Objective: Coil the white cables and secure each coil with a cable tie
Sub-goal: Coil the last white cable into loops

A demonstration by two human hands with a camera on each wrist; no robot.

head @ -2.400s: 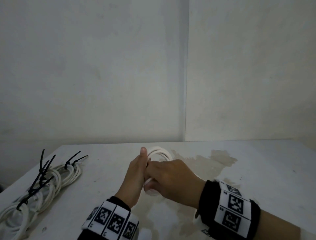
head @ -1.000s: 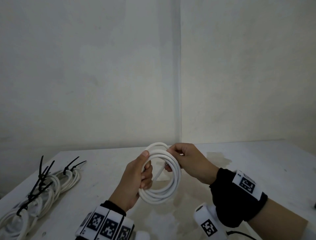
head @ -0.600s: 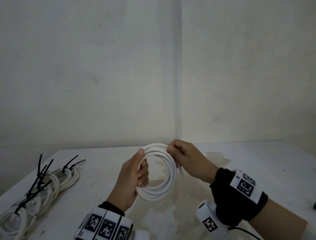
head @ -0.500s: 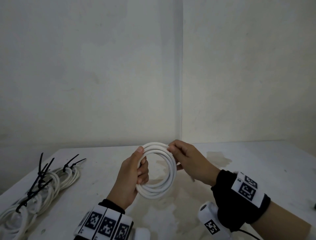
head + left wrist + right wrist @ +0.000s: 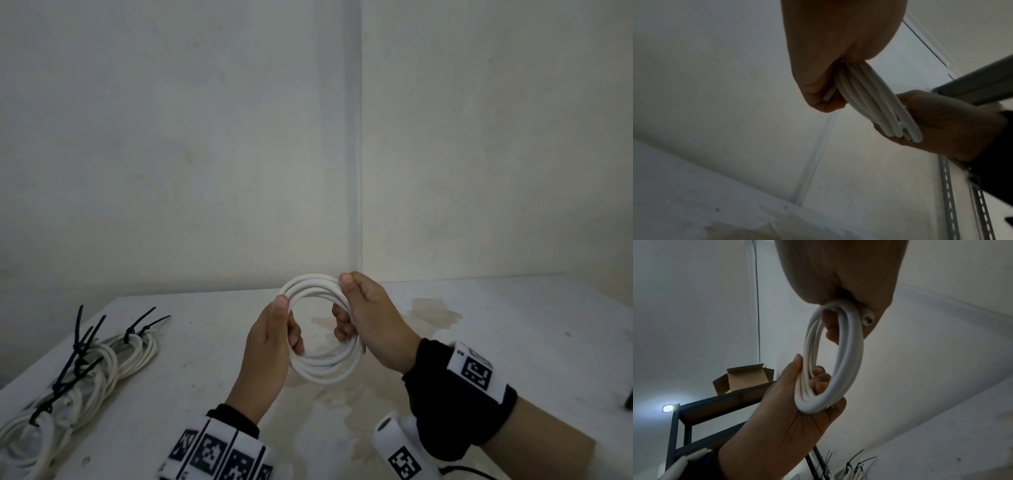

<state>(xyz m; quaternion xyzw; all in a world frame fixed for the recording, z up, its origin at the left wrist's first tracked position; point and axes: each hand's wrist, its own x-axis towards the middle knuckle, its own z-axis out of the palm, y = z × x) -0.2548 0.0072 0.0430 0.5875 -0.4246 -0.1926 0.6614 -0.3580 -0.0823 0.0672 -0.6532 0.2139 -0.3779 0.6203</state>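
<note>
White cable coil [image 5: 322, 368] between both hands' curled fingers [image 5: 295, 337]

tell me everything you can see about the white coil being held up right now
The coil is smooth white round cable, plastic-looking, wound into several loops forming a roughly circular ring. It is held upright above the table, touching nothing else. The left hand grips its left side, fingers curled through the ring; the right hand grips its right side, thumb on top. One cut end shows by the right hand. No cable tie is on it yet.
</note>
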